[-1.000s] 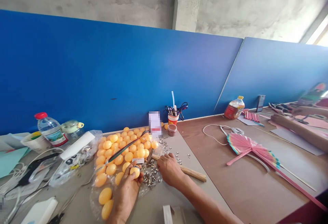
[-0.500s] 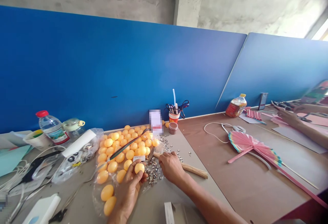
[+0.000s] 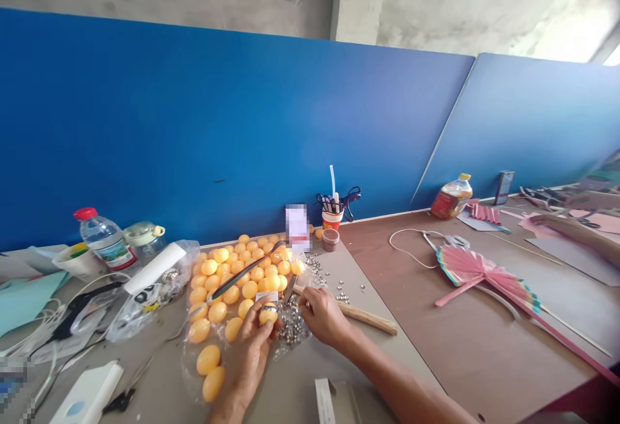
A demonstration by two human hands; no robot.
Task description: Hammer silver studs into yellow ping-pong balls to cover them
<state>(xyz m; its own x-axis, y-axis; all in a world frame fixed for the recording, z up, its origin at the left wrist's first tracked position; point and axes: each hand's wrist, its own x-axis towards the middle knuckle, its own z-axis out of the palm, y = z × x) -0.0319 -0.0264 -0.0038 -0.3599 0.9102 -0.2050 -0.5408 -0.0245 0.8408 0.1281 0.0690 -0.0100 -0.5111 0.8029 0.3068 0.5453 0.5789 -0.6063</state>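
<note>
My left hand (image 3: 252,343) is closed around an orange table tennis ball (image 3: 268,315), and a dark, shiny patch shows on the ball's top. My right hand (image 3: 323,314) is beside it, fingers curled together over the small silvery metal pieces (image 3: 292,328); whatever they hold is too small to make out. Behind that hand lies a hammer (image 3: 371,316) with a wooden handle. Many more orange balls (image 3: 250,289) rest on clear plastic to the left, with a dark, long-handled tool (image 3: 247,270) lying across them.
A cup of pens (image 3: 332,218) and a small round tub (image 3: 330,240) stand by the blue partition (image 3: 217,120). At left are a water bottle (image 3: 104,240), cables and a white box (image 3: 87,395). A pink fan (image 3: 467,265) lies right, near another person's arm (image 3: 571,233).
The ball in my left hand was plain orange and now shows a dark, shiny patch on top. My right hand stays by the metal pieces, its fingers more curled. The view has shifted slightly.
</note>
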